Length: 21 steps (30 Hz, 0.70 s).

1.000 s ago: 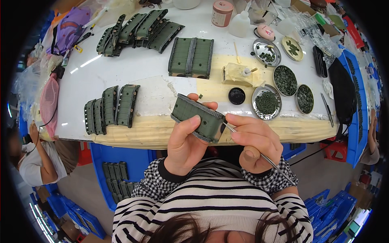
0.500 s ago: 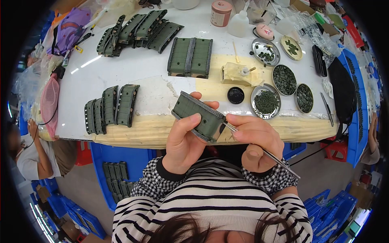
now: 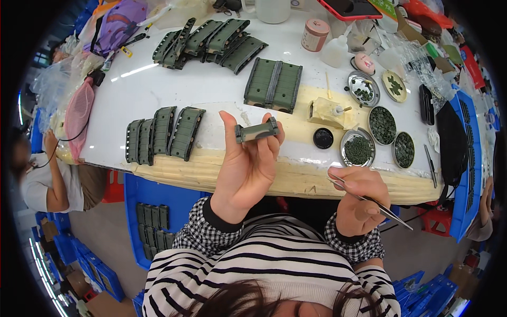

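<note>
My left hand (image 3: 240, 182) holds up a small green camouflage curved part (image 3: 257, 131) between thumb and fingers, turned so its narrow patterned side shows. Its ribbed dark edging stands at both ends. To the right, apart from the part, my right hand (image 3: 364, 196) is closed around metal tweezers (image 3: 390, 212), whose back end points down to the right. Similar green curved parts stand in a row (image 3: 185, 132) left of my left hand, more lie in a pile (image 3: 203, 42) at the far left, and a pair (image 3: 272, 84) sits beyond the hand.
Round dishes of small dark green pieces (image 3: 382, 126) stand at the right, by a black round cap (image 3: 323, 138) and a yellow taped block (image 3: 325, 112). A blue bin (image 3: 182, 196) of green parts sits below the table edge (image 3: 174, 174). Another person's arm (image 3: 53, 171) shows at the left.
My right hand has drawn the tweezers away from the part, to the right and down. My left hand has turned the part from its broad face to its narrow side. The view has shifted.
</note>
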Available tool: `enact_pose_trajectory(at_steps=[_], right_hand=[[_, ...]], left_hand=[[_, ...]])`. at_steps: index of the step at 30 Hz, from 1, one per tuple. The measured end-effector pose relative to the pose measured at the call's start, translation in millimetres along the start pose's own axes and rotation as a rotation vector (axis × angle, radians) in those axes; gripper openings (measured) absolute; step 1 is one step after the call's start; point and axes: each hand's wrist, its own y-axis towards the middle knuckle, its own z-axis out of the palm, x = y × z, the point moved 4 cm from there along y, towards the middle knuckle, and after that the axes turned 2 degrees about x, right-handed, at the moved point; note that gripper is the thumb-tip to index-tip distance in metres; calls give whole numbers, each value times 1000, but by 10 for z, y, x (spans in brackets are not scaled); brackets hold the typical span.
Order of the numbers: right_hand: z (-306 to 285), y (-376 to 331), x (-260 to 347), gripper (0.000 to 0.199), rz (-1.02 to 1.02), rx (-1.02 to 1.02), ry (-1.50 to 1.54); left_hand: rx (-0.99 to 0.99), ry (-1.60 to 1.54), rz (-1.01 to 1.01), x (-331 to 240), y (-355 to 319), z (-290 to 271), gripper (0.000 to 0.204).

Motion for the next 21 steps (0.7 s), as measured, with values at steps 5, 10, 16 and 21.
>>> enact_pose_trajectory(at_steps=[5, 10, 16, 21], right_hand=[[26, 26, 14, 43, 9, 47, -7], [5, 28, 3, 40, 16, 73, -42], [-17, 145, 78, 34, -109, 204, -160], [87, 287, 219, 38, -325, 362, -405]], left_hand=[[2, 71, -6, -4, 10, 15, 62], [3, 36, 2, -25, 4, -1, 73], [-66, 378, 212, -58, -48, -60, 58], [-143, 716, 357, 72, -89, -31, 46]])
